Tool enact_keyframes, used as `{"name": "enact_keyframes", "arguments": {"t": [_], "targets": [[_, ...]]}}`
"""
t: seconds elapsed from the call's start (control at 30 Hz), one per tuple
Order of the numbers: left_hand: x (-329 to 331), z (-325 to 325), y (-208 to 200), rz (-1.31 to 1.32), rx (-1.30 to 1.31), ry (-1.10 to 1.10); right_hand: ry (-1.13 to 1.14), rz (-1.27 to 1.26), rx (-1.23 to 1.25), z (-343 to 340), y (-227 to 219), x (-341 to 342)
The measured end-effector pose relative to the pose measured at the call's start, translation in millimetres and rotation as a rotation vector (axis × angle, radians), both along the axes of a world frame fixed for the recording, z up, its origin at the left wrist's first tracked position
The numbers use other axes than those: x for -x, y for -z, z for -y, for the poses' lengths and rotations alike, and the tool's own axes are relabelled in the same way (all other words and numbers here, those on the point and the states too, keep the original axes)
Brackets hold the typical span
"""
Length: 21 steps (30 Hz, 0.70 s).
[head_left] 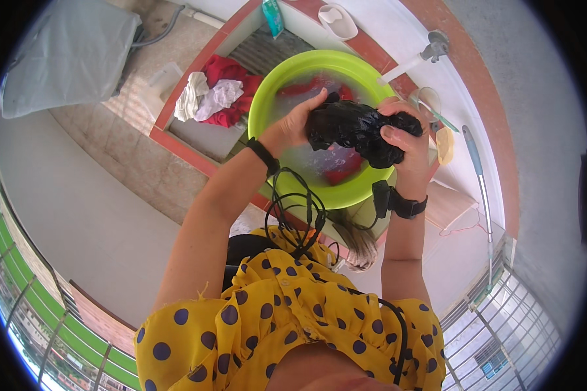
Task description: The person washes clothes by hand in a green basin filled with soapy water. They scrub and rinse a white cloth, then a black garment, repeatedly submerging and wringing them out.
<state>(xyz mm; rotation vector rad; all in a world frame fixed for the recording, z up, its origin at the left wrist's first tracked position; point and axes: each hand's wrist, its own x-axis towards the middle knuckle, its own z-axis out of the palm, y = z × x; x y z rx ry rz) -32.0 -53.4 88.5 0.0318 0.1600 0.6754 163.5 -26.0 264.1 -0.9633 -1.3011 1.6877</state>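
A wet, shiny black cloth (pixel 352 130) is bunched between my two hands, above a lime-green basin (pixel 259 107). My left hand (pixel 295 124) grips its left end, thumb up, with most of the fingers hidden behind it. Around the right end, my right hand (pixel 407 146) is closed, its fingers wrapped over the folds. Below, the basin holds cloudy, sudsy water (pixel 316 166) with red cloth (pixel 342 171) partly under the surface. Both wrists wear black straps.
Left of the basin lie a red cloth heap (pixel 248 88) and white cloths (pixel 218 98). A tap (pixel 434 47) juts from the right wall near a clear cup (pixel 426 98), a yellow dish (pixel 444 144) and a blue-handled pole (pixel 474 153). Black cables (pixel 297 208) dangle by my left wrist.
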Motion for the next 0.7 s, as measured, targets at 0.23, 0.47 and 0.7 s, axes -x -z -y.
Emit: {"name": "enact_keyframes", "arguments": {"t": [0.23, 0.47, 0.7], "targets": [[-14, 0, -43, -0.128, 0.073, -0.249, 0.015, 0.624, -0.534, 4, 76, 1], [-31, -8, -44, -0.215, 0.154, -0.317, 0.091, 0.560, -0.489, 25, 92, 25], [-52, -14, -21, -1.253, -0.543, -0.616, 0.376, 0.420, -0.184, 13, 75, 45]]}}
